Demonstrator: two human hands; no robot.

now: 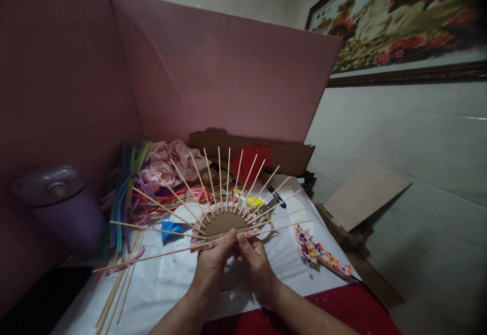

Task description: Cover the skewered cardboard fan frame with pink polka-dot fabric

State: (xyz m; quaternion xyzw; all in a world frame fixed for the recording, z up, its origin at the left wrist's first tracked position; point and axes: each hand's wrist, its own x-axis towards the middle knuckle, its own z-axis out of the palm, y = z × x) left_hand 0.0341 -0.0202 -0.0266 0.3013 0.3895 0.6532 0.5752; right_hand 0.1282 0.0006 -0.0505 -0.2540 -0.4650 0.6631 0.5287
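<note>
I hold up a cardboard disc (224, 222) with several thin wooden skewers (190, 179) fanning out from its rim like spokes. My left hand (212, 269) pinches the lower left edge of the disc, fingers closed on it. My right hand (257, 266) grips the lower right edge, thumb and fingers pressed on the rim. A strip of patterned tape runs along the disc's edge. Both hands are above the white sheet (163, 284) on the table.
Loose skewers (117, 289) lie at the left on the sheet. Coloured pipe cleaners (124, 198), pink cloth (169, 162), a cardboard box (281, 155), scissors (276, 199), a patterned glue gun (323, 256) and a purple lidded container (61, 208) surround the work area. Pink partition boards stand behind.
</note>
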